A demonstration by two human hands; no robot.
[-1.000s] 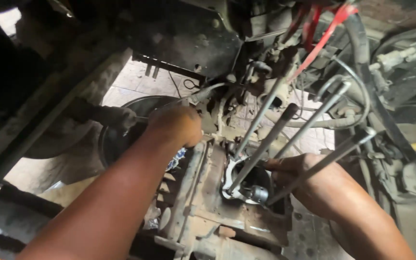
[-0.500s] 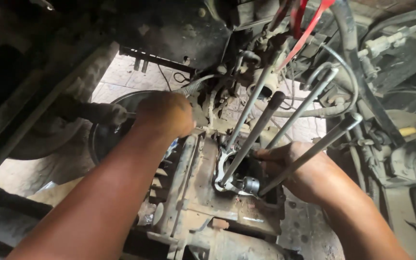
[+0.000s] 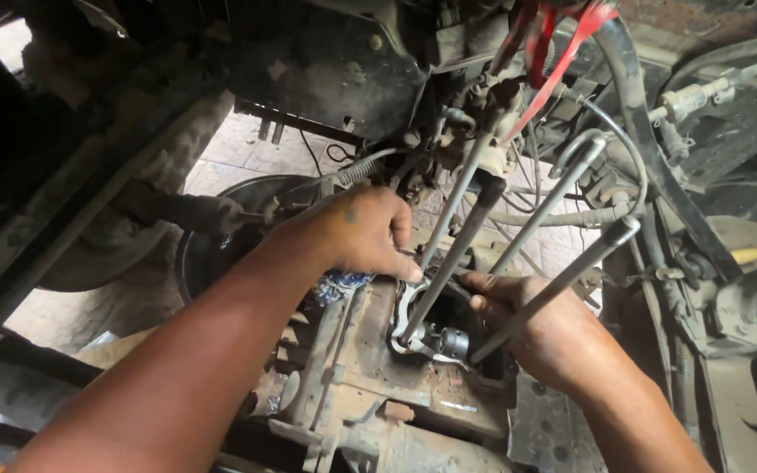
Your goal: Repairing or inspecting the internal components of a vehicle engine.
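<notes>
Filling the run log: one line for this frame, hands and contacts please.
left hand: fingers on long grey metal rods | right hand: beside shiny metal fitting | base: rusty metal housing | grip: unclear

A single head-worn camera looks down at close range onto greasy vehicle machinery [image 3: 370, 385] and both forearms.

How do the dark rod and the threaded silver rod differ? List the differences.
The dark rod is matte black and thicker; the threaded silver rod is shiny, thinner and ridged at its top. The dark rod's foot sits in the bright metal fitting; the silver rod's foot is hidden. Both lean up to the right.
</notes>
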